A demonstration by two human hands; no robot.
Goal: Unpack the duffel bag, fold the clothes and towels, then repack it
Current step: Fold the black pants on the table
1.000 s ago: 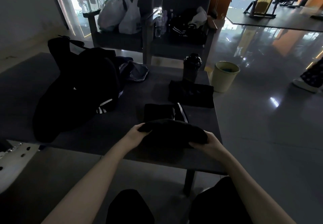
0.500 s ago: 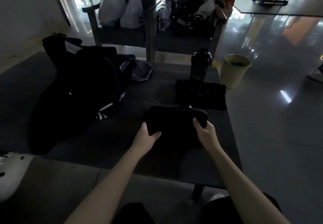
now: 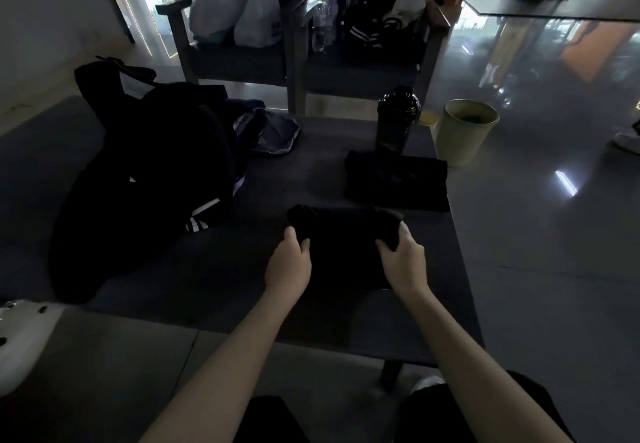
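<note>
The left hand (image 3: 289,262) grips the left edge of a folded black garment (image 3: 343,242), thumb on top and fingers curled against its side. The right hand (image 3: 401,259) grips the right edge the same way, fingers hooked over the far corner. The garment lies flat on the dark surface (image 3: 242,287), near its right front part, between the two hands. Just beyond it, close but apart, a second folded black cloth (image 3: 396,179) lies by the right edge of the surface, and a black bottle (image 3: 396,117) stands upright at that cloth's far side. On the left half of the surface sprawls a dark heap (image 3: 149,172) with white stripes showing low on it; it is too dim to tell bag from clothes there. A crumpled blue-grey cloth (image 3: 273,133) lies against its far right side. On the floor to the right of the surface stands a pale bin (image 3: 465,131). Behind, two chairs hold white plastic bags (image 3: 239,3) and a striped black jacket (image 3: 374,27).
</note>
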